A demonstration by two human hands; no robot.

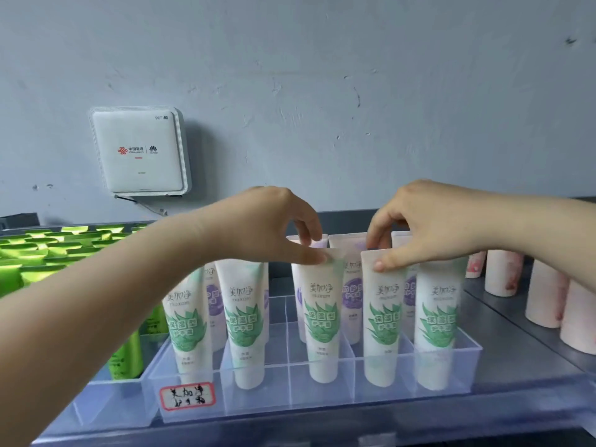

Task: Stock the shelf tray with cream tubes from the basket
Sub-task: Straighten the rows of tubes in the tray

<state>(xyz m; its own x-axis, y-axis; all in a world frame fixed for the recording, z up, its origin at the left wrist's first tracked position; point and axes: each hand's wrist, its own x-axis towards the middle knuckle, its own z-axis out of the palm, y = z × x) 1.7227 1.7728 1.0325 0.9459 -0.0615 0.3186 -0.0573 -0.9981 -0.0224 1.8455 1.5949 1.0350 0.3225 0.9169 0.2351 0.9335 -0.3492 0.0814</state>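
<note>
A: Cream tubes, green-leaf print, are standing cap-down across the front row of the clear shelf tray. Chinese characters are showing on each one; the small Latin word beneath is too blurred to read.

B: The left hand is pinching the crimped top of the third tube, thumb in front, fingers curled behind.

A: The right hand is gripping the fourth tube the same way, from above. Both wrists are arching downward, forearms coming in from either side.

B: Purple-label tubes are standing in the row behind. A red-bordered handwritten tag is sticking to the tray's front.

A: Green tubes are sitting to the left, pink ones to the right. On the wall, a white router is showing "WiFi 7" and the Huawei logo.
</note>
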